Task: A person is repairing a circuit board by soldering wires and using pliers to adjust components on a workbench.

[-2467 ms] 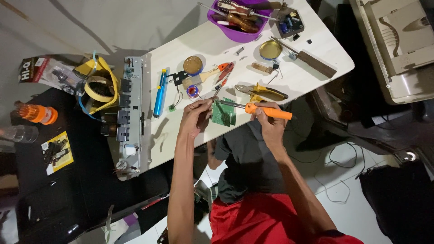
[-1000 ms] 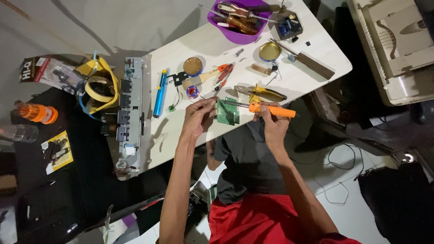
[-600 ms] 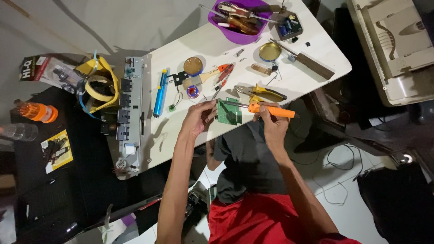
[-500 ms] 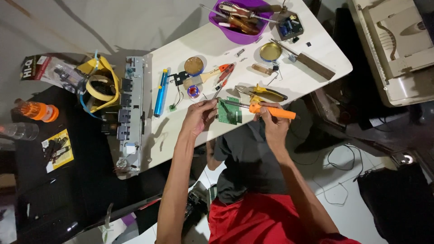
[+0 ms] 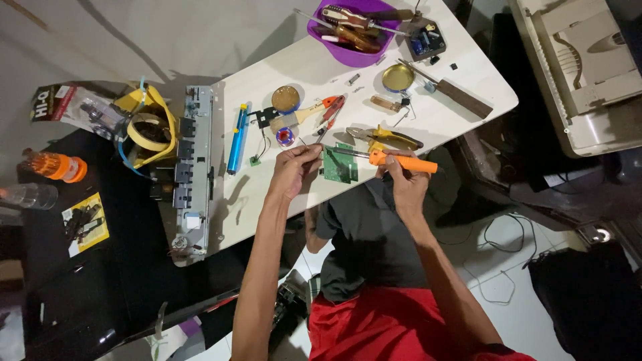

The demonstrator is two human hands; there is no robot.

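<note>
A small green circuit board [image 5: 340, 164] lies at the near edge of the white table [image 5: 314, 73]. My left hand [image 5: 293, 170] rests at the board's left side, fingers pinched on a thin strand of wire that reaches toward the board. My right hand [image 5: 404, 182] grips an orange-handled soldering iron [image 5: 401, 162] whose metal tip points left onto the board. Yellow-handled pliers [image 5: 388, 138] lie just beyond the iron.
A purple tray [image 5: 353, 27] of screwdrivers sits at the far edge, with a round tin [image 5: 398, 77], red-handled cutters [image 5: 330, 111], a blue pen-like tool [image 5: 237, 139] and a long grey metal chassis [image 5: 192, 172] along the table's left. Yellow tape rolls [image 5: 148, 131] and an orange bottle [image 5: 56, 166] lie left.
My hands and the soldering iron have stayed over the board; the iron's tip has shifted slightly onto the board and my left hand moved closer to its edge.
</note>
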